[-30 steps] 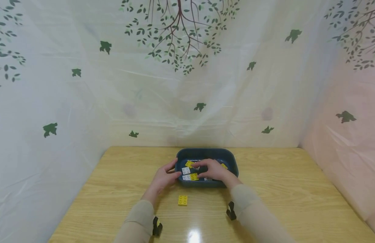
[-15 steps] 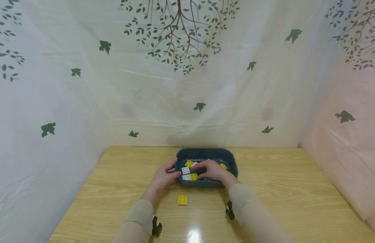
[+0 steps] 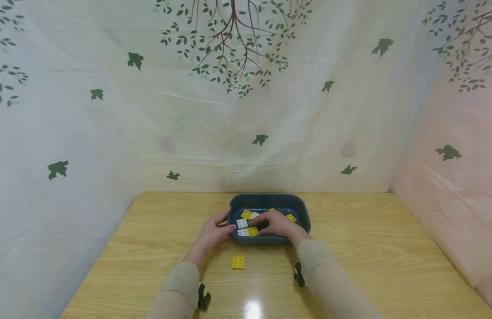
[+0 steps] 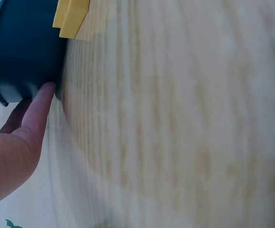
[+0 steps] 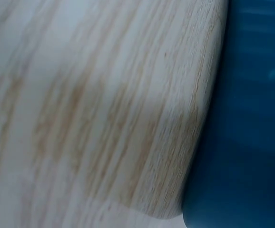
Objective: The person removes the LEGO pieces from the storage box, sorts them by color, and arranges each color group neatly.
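A dark blue bin (image 3: 270, 241) holds several small studded toy bricks, yellow and white. My left hand (image 3: 214, 232) rests against its left end, thumb at the near corner and fingers farther back along the wall. Extended fingers touch the bin's side (image 4: 28, 47) in the left wrist view. My right hand (image 3: 279, 223) reaches inside, with index finger and thumb spread apart and a dark gap between them. Its index fingertip is beside a white brick (image 3: 242, 223); the thumb is near a yellow brick (image 3: 252, 231). The other right fingers are hidden.
One yellow brick (image 3: 238, 262) lies on the wooden table (image 3: 170, 248) in front of the bin. Its side shows in the left wrist view. A pale hanging sheet (image 3: 206, 146) with leaf and bird prints surrounds the table at the back and sides.
Inside the bin my right hand has shifted slightly, and a white brick behind its fingers shows more clearly. The left hand stays against the bin. The head view has drifted a little.
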Demonstrator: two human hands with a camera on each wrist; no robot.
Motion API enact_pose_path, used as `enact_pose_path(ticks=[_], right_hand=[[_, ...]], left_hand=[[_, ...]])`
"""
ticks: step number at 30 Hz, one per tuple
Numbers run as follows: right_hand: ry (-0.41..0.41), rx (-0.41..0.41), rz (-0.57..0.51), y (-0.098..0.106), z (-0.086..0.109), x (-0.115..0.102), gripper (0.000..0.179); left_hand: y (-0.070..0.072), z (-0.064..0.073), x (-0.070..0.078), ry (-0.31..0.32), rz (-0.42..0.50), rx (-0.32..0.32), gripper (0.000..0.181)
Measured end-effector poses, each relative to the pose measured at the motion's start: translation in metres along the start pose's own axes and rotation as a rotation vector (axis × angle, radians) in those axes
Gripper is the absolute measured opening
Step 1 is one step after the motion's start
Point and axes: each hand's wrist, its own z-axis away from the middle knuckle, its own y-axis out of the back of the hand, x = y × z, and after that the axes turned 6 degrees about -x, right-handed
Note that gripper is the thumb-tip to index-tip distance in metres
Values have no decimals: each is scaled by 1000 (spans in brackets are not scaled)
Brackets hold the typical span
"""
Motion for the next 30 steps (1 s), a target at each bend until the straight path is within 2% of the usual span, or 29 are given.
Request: enact_pose_path(ticks=[17,23,30], right_hand=[[-35,-38,34,1,-4,-1,37],[38,-27,104,0,-5,-2,35],[9,35,120,-1,-1,-3,32]], left_hand=[[1,-2,0,-4,-1,1,65],[1,-1,0,-3,7,-5,65],[0,0,-1,-9,13,2,66]])
